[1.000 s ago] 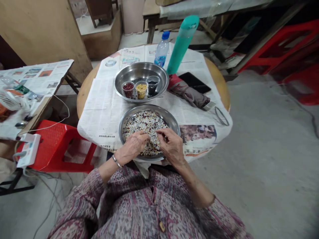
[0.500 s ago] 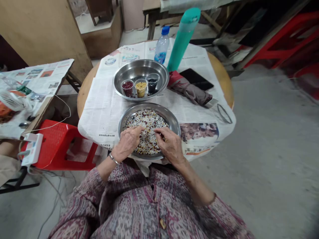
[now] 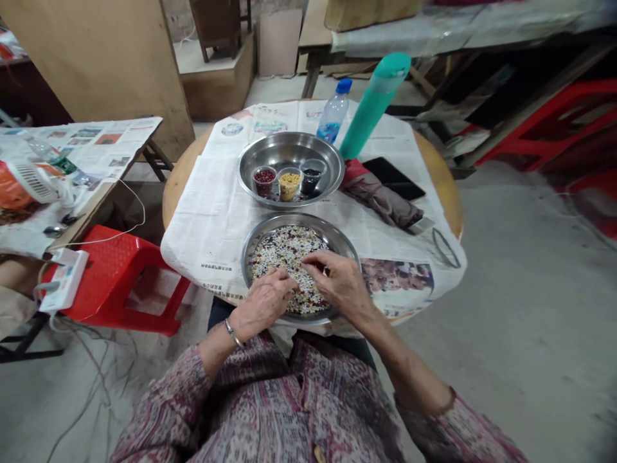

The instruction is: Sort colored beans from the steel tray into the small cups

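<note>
A shallow steel pan [image 3: 354, 247] in front of me holds mixed white, yellow, dark red and black grains and beans [image 3: 289, 251]. My left hand [image 3: 267, 299], with a metal bracelet at the wrist, is over the pan's near left side. Its fingers are curled down at the grains, and their tips are partly hidden. Over the right side is my right hand [image 3: 340, 283], thumb and forefinger pinched together; anything between them is too small to name. Beyond stands a deeper steel basin [image 3: 250, 151] with cups of red beans [image 3: 265, 182], yellow beans [image 3: 289, 185] and black beans [image 3: 311, 178].
Newspaper [image 3: 202, 218] covers the round table. Behind the basin are a water bottle [image 3: 333, 112] and a tall green bottle [image 3: 373, 106]. A folded umbrella [image 3: 380, 196] and a black phone [image 3: 394, 179] lie right. A red stool [image 3: 120, 276] and power strip [image 3: 65, 280] are left.
My view has shifted, so the table appears lower and further right. My left hand has drawn nearer the pan's close edge. My right hand has moved slightly farther over the grains.
</note>
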`<action>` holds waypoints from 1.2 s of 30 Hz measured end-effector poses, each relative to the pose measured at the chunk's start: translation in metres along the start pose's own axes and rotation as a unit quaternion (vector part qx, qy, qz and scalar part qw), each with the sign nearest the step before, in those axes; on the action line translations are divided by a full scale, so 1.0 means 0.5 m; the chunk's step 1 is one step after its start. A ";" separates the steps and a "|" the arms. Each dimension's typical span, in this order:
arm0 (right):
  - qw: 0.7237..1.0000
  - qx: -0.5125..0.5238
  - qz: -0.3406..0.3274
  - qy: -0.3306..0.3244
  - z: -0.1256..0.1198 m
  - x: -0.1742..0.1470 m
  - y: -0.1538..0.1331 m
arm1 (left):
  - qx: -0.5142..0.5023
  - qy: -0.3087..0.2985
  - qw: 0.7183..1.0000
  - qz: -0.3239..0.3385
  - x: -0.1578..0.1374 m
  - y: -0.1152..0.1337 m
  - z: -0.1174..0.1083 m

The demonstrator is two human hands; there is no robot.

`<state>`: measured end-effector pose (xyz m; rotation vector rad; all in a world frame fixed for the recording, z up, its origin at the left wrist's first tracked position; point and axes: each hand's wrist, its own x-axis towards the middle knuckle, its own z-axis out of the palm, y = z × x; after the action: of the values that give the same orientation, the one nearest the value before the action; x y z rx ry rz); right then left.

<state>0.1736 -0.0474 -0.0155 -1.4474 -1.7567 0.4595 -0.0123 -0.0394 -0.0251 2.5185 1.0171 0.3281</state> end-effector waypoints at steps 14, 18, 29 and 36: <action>0.986 -0.079 -0.005 0.143 0.001 0.301 0.030 | -0.006 0.001 1.000 -0.014 0.000 -0.005 0.015; 0.994 -0.084 0.000 0.073 -0.013 0.171 0.011 | -0.005 0.017 1.000 -0.010 -0.004 -0.003 0.012; 0.960 -0.238 -0.023 -0.144 -0.078 -0.035 0.018 | -0.096 0.135 0.986 0.016 0.002 -0.002 0.000; 0.986 -0.080 0.035 -0.145 -0.035 -0.052 -0.017 | -0.102 0.185 0.977 0.037 0.012 0.003 -0.003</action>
<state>0.1821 -0.0774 -0.0077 -1.6237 -2.0149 0.6015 -0.0077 -0.0358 -0.0228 2.3604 0.9623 0.9034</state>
